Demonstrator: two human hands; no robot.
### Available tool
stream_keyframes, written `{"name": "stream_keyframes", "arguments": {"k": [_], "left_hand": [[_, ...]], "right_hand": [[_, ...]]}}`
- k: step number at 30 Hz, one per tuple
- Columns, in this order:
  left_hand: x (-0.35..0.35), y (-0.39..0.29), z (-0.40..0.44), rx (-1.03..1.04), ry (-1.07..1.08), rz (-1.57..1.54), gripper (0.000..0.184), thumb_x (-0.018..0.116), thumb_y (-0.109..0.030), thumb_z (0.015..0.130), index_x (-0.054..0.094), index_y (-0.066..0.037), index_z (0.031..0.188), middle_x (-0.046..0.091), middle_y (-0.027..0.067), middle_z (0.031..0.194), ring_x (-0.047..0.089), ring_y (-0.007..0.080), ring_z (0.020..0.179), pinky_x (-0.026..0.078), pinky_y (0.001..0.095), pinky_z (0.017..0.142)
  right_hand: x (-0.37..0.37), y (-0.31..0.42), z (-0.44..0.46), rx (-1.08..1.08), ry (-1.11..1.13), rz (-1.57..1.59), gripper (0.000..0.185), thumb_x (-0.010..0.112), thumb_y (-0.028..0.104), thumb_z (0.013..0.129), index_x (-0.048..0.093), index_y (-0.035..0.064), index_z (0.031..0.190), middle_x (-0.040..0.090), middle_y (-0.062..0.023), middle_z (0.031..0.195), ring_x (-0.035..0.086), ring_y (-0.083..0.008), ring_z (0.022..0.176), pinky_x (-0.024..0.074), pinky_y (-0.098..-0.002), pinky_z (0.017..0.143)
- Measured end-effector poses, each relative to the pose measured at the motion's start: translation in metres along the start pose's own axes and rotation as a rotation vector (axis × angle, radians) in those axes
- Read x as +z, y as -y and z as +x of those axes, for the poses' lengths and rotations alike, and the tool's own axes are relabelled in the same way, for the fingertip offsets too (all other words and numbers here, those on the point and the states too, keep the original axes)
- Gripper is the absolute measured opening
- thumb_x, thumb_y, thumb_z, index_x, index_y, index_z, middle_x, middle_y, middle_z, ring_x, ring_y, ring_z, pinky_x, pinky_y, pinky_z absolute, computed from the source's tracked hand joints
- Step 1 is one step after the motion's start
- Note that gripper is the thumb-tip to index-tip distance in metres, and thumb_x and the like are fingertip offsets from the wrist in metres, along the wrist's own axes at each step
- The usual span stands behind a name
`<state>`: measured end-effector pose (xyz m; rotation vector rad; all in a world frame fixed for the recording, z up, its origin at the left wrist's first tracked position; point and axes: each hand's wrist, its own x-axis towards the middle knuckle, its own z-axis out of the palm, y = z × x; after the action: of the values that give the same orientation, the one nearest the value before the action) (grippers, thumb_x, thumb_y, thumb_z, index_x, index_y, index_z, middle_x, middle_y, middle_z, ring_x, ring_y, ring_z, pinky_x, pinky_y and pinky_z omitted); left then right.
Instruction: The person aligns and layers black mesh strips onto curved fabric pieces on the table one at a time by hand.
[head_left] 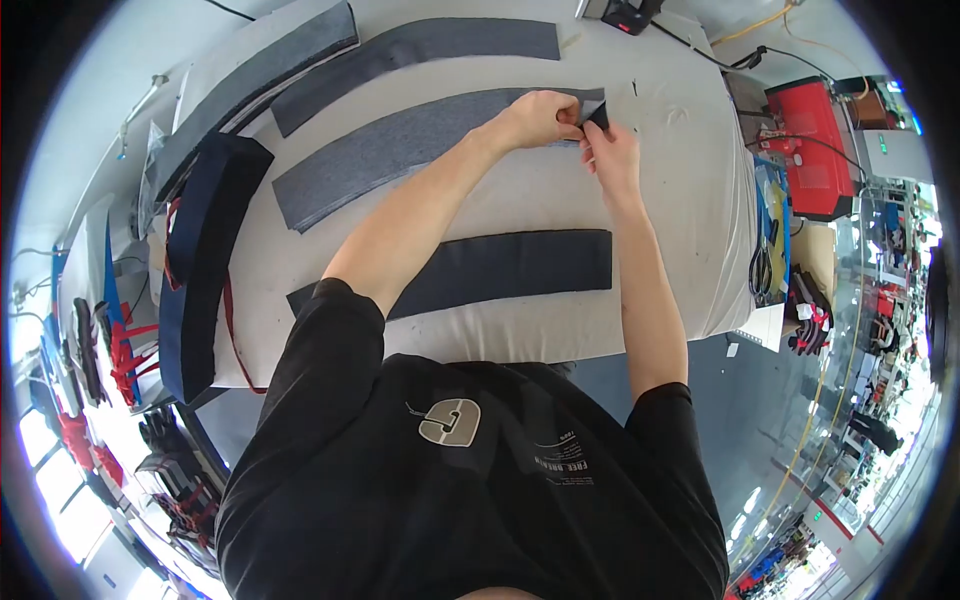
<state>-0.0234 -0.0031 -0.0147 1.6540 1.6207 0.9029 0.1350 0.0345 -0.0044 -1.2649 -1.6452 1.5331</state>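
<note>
A stack of grey fabric strips (pixel 385 150) lies across the cloth-covered table. At its right end, my left hand (pixel 545 118) has its fingers closed on the strip's edge. Close beside it, my right hand (pixel 612 155) pinches a dark, folded-up corner of the same strip. The two hands nearly touch. Nearer my body lies a dark strip (pixel 520 268), partly hidden under my left forearm. Beyond the stack, another grey strip (pixel 430 45) lies flat.
More grey strips (pixel 255 85) lie at the table's far left, beside a long dark blue padded piece (pixel 205 270). A black device (pixel 630 14) stands at the back edge. Scissors (pixel 762 272) hang by the right edge, near a red case (pixel 812 150). The table's covering (pixel 690 220) is wrinkled.
</note>
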Motion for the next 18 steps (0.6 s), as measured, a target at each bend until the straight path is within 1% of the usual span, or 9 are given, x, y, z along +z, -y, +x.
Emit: {"name": "stream_keyframes", "arguments": {"k": [4, 7, 9, 11, 12, 13, 15, 16, 18], "left_hand": [[-0.004, 0.008, -0.003, 0.035, -0.074, -0.162, 0.023, 0.071, -0.025, 0.077, 0.061, -0.004, 0.08, 0.062, 0.0065, 0.07, 0.057, 0.0165, 0.065, 0.045, 0.0311, 0.06], [-0.029, 0.003, -0.021, -0.063, -0.194, -0.531, 0.017, 0.067, -0.024, 0.084, 0.061, -0.008, 0.081, 0.059, -0.0025, 0.074, 0.053, 0.0094, 0.064, 0.041, 0.023, 0.059], [-0.055, 0.014, -0.044, 0.006, -0.489, -0.951, 0.014, 0.064, -0.022, 0.086, 0.059, -0.009, 0.086, 0.058, -0.0023, 0.079, 0.053, 0.0095, 0.066, 0.042, 0.0236, 0.061], [-0.115, 0.029, -0.09, -0.057, -0.709, -1.113, 0.006, 0.059, -0.014, 0.088, 0.057, -0.009, 0.085, 0.058, 0.0007, 0.082, 0.055, 0.0113, 0.073, 0.044, 0.0268, 0.063], [-0.143, 0.032, -0.112, 0.082, -0.85, -1.187, 0.006, 0.056, -0.011, 0.089, 0.057, -0.007, 0.084, 0.057, 0.0011, 0.08, 0.055, 0.0117, 0.074, 0.044, 0.0275, 0.064], [-0.171, 0.025, -0.14, 0.133, -0.962, -1.22, 0.008, 0.051, -0.008, 0.09, 0.058, -0.005, 0.09, 0.06, 0.0044, 0.088, 0.059, 0.0152, 0.082, 0.047, 0.0303, 0.072], [-0.223, 0.005, -0.189, 0.317, -1.135, -1.224, 0.022, 0.047, -0.01, 0.088, 0.058, 0.0, 0.104, 0.062, 0.0142, 0.108, 0.057, 0.0281, 0.105, 0.043, 0.0428, 0.094], [-0.236, -0.02, -0.205, 0.385, -1.231, -1.123, 0.027, 0.046, -0.012, 0.086, 0.057, 0.001, 0.107, 0.06, 0.0145, 0.11, 0.055, 0.0287, 0.106, 0.043, 0.0436, 0.092], [-0.247, -0.065, -0.225, 0.517, -1.254, -0.956, 0.027, 0.049, -0.011, 0.083, 0.058, 0.002, 0.105, 0.062, 0.0142, 0.104, 0.058, 0.0255, 0.099, 0.044, 0.0386, 0.086]], "right_hand": [[-0.005, -0.014, 0.006, -0.018, -0.033, 0.014, 0.024, 0.059, 0.018, 0.085, 0.055, -0.001, 0.071, 0.056, -0.0039, 0.058, 0.049, -0.01, 0.048, 0.0367, -0.0273, 0.043], [-0.011, -0.023, 0.008, -0.021, -0.054, -0.084, 0.025, 0.059, 0.017, 0.085, 0.055, -0.0014, 0.069, 0.054, -0.0047, 0.054, 0.049, -0.0102, 0.047, 0.0375, -0.028, 0.044], [-0.012, -0.025, 0.011, 0.002, -0.113, -0.226, 0.026, 0.059, 0.021, 0.083, 0.056, -0.0021, 0.071, 0.059, -0.0093, 0.059, 0.056, -0.018, 0.053, 0.0433, -0.0323, 0.051], [-0.011, -0.037, 0.018, -0.055, -0.169, -0.326, 0.028, 0.06, 0.023, 0.081, 0.057, -0.0026, 0.071, 0.06, -0.0116, 0.061, 0.059, -0.0237, 0.057, 0.0454, -0.0361, 0.056], [-0.01, -0.04, 0.021, -0.113, -0.222, -0.428, 0.03, 0.06, 0.026, 0.08, 0.058, -0.0031, 0.071, 0.061, -0.0138, 0.062, 0.061, -0.0294, 0.061, 0.0475, -0.0399, 0.061], [-0.011, -0.039, 0.021, -0.117, -0.216, -0.424, 0.03, 0.06, 0.026, 0.08, 0.058, -0.0031, 0.071, 0.061, -0.0138, 0.062, 0.061, -0.0294, 0.061, 0.0475, -0.0399, 0.061], [-0.01, -0.034, 0.02, -0.17, -0.263, -0.704, 0.021, 0.059, 0.02, 0.083, 0.06, -0.001, 0.085, 0.059, -0.0101, 0.064, 0.062, -0.024, 0.065, 0.0466, -0.0369, 0.059], [-0.005, -0.028, 0.017, -0.184, -0.247, -0.7, 0.021, 0.059, 0.02, 0.083, 0.06, -0.001, 0.085, 0.059, -0.0101, 0.064, 0.062, -0.024, 0.065, 0.0466, -0.0369, 0.059], [0.0, -0.013, 0.004, -0.257, -0.417, -0.867, 0.037, 0.062, 0.022, 0.083, 0.055, -0.0003, 0.111, 0.063, -0.0176, 0.097, 0.062, -0.0315, 0.094, 0.0473, -0.0398, 0.077]]}}
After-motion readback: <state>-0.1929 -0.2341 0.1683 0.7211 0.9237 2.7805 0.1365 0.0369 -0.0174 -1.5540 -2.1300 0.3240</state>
